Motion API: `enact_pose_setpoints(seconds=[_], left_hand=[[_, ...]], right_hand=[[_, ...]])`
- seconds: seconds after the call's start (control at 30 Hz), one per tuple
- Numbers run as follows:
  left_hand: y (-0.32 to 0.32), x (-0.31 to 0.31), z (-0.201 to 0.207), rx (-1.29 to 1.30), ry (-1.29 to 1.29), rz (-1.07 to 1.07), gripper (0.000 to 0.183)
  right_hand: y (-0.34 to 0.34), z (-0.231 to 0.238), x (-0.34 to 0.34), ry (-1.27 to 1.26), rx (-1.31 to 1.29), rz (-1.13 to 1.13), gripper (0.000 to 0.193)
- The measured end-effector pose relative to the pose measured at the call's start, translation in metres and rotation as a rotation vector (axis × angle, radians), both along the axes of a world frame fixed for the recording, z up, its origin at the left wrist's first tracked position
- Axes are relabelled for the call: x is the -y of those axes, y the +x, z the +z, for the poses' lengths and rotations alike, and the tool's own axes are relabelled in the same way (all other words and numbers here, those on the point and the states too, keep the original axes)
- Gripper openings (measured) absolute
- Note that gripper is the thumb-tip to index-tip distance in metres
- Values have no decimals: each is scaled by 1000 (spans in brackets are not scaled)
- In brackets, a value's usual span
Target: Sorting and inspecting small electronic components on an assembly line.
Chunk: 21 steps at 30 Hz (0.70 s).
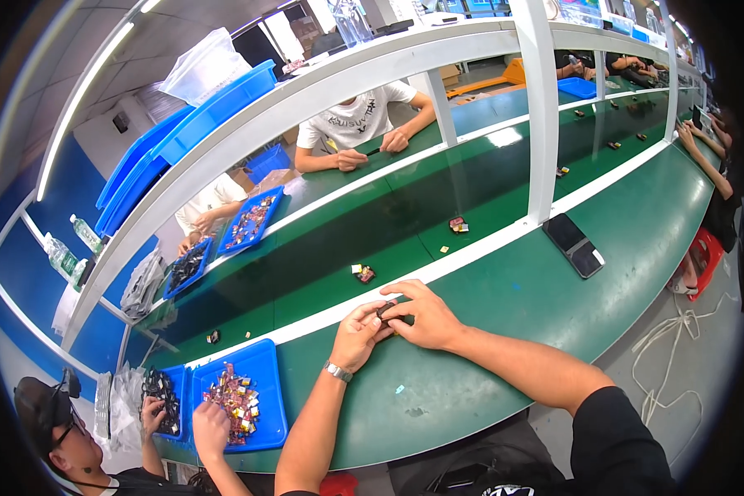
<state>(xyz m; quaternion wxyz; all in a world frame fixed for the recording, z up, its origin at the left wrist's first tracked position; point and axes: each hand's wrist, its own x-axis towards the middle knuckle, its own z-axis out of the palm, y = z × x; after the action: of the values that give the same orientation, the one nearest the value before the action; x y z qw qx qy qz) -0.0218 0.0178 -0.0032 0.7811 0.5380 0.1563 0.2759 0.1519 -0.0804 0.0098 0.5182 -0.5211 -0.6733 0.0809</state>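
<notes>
My left hand (355, 337), with a metal-banded watch at the wrist, has its fingers closed around a small black part (384, 311). Over that same part bends my right hand (428, 319), thumb and fingers pinching it from the other side. Much of the part is hidden by fingers, so its exact kind does not show. Both hands are just above the green worktop (471, 364), close to the white rail. Beyond the rail, a small red, black and yellow-white assembly (363, 272) lies on the dark green conveyor belt (322, 248).
At left, a blue tray (279, 388) holds many small red and yellow parts; another blue tray (185, 405) holds black pieces. A co-worker's hands (211, 426) reach over them. A black phone (574, 245) lies right of a white post (539, 124). People sit opposite.
</notes>
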Motion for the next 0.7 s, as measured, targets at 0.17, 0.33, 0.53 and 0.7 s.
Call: enact_pose_setpoints(seconds=[0.17, 0.33, 0.53, 0.7], left_hand=[[-1, -1, -1, 29, -37, -45, 34], [1, 2, -2, -8, 18, 15, 34], [4, 4, 2, -49, 58, 81, 35], [10, 5, 3, -45, 36, 132, 35]], right_hand=[[2, -2, -2, -18, -4, 5, 20], [-1, -7, -5, -6, -45, 3, 16], [0, -5, -11, -13, -60, 53, 16], [9, 6, -14, -93, -22, 83, 13]])
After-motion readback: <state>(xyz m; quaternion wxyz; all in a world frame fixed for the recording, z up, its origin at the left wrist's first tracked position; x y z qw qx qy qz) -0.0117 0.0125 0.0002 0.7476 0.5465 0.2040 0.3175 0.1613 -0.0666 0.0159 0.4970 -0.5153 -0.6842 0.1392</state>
